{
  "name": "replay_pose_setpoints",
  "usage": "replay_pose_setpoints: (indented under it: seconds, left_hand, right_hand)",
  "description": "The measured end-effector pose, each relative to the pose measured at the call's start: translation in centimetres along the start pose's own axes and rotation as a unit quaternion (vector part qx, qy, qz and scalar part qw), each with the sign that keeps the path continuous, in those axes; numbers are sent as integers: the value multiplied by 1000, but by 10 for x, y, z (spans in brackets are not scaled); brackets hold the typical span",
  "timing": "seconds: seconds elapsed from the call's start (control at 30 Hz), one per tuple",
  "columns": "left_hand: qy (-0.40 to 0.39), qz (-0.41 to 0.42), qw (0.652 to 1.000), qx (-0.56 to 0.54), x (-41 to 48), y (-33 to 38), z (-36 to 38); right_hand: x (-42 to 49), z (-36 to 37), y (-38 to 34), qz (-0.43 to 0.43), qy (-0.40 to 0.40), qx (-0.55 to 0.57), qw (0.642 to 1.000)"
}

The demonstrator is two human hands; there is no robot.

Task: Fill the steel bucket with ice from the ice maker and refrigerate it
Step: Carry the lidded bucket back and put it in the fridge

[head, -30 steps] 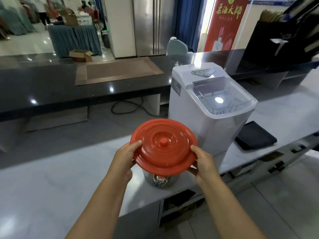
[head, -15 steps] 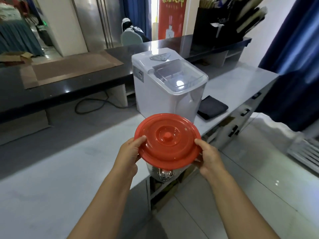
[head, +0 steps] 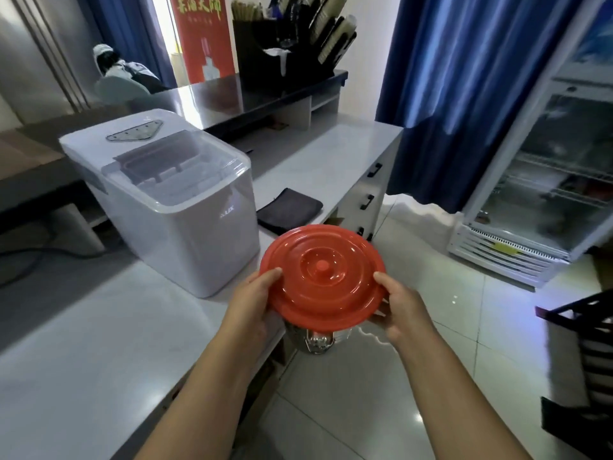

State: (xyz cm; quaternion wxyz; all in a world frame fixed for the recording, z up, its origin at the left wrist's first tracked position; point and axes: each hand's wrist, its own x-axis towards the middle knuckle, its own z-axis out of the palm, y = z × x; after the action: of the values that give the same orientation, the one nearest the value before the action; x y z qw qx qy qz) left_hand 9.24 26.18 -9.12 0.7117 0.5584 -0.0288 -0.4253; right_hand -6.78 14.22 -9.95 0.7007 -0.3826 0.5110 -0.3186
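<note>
Left hand (head: 252,300) and right hand (head: 403,310) clamp the steel bucket (head: 318,341) from either side. My thumbs press on the rim of its red lid (head: 321,277) and my fingers curl underneath, mostly hidden. The lid is on, and only a strip of steel shows below it. I hold the bucket in the air at the right edge of the counter (head: 83,343). The ice maker (head: 166,200) sits on the counter to the left, lid down, with a black cloth (head: 290,209) just beside it. The glass-door fridge (head: 547,180) stands far right, next to a blue curtain (head: 464,78).

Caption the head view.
Left hand and right hand grip the red lid on the steel bucket near the ice maker.
</note>
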Motion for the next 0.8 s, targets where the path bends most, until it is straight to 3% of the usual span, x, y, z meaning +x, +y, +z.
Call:
replay_pose_setpoints:
  seconds: [0.37, 0.8]
  left_hand:
    - [-26, 7, 997, 72, 87, -43, 165]
    - [-32, 0, 994, 107, 221, -33, 292]
  right_hand:
    - [118, -105, -97, -22, 16, 6, 1000]
    - [264, -124, -179, -30, 44, 15, 998]
